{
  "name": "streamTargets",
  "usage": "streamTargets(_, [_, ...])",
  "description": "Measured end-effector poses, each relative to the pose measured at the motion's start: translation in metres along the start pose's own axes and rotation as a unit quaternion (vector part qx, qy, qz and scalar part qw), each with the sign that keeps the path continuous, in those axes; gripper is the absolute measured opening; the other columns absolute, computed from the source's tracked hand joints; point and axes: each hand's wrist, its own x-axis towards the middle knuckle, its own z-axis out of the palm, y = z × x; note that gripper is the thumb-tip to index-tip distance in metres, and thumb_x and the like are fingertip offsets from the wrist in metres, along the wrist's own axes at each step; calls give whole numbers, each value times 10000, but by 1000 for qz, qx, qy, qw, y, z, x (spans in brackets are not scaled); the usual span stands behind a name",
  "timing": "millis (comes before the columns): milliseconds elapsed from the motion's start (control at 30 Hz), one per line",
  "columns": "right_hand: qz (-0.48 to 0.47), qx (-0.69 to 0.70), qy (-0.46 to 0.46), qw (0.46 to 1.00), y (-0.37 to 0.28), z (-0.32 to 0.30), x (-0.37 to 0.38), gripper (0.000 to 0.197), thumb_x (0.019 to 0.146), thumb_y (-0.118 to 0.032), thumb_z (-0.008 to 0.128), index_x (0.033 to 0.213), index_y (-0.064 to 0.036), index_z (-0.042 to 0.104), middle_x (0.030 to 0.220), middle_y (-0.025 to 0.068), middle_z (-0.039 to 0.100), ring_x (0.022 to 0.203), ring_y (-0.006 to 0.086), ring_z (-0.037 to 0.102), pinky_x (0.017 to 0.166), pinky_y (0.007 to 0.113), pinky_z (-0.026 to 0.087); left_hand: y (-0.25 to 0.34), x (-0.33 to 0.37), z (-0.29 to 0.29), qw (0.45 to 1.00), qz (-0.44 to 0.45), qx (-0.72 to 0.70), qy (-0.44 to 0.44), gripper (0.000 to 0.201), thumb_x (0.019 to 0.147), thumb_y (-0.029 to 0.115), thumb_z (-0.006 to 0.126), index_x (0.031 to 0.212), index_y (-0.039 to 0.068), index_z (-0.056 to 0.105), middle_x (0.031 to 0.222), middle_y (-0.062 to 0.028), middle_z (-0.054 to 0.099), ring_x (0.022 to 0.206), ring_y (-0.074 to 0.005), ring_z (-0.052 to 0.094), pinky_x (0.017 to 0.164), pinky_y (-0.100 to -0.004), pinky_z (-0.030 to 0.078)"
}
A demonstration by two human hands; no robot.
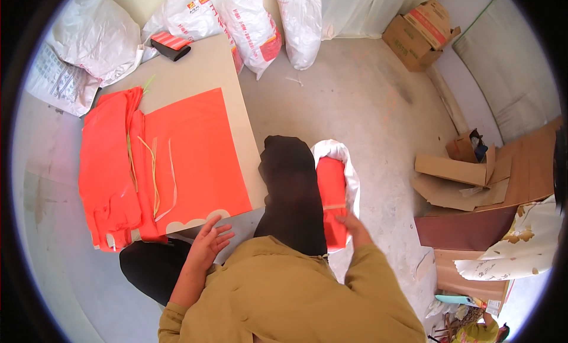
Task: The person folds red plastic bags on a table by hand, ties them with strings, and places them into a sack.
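A flat red fabric piece [201,147] lies on the tan board-topped table [204,65], its near edge cut in scallops. My left hand [208,241] is just off that edge, empty, fingers spread. Left of the flat piece is a thick heap of folded red fabric [109,171]. Thin yellowish strips [155,171] trail over the red fabric. At my right, an open white sack [353,186] holds a red fabric bundle [331,183] with a pale band across it. My right hand [358,229] is at the sack's near side, fingers stretched toward the bundle; whether they touch is unclear.
A black-and-red item [170,45] sits at the table's far edge. Full white sacks [248,32] line the back. Cardboard boxes stand at the far right [420,35]; an opened carton [455,171] lies at right. Another person [479,331] shows at lower right.
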Motion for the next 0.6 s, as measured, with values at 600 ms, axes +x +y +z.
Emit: streamTargets(600, [-78,-208,191,956,3,89,-19,568,832,-116,650,1358,-34,452,1258,189,570,1118,331,583,952,429,489,-13,-5,-15,998,-42,12,33,532,986,295,519,1420,35,356,1253,-173,582,1099,-285,614,882,-339,509])
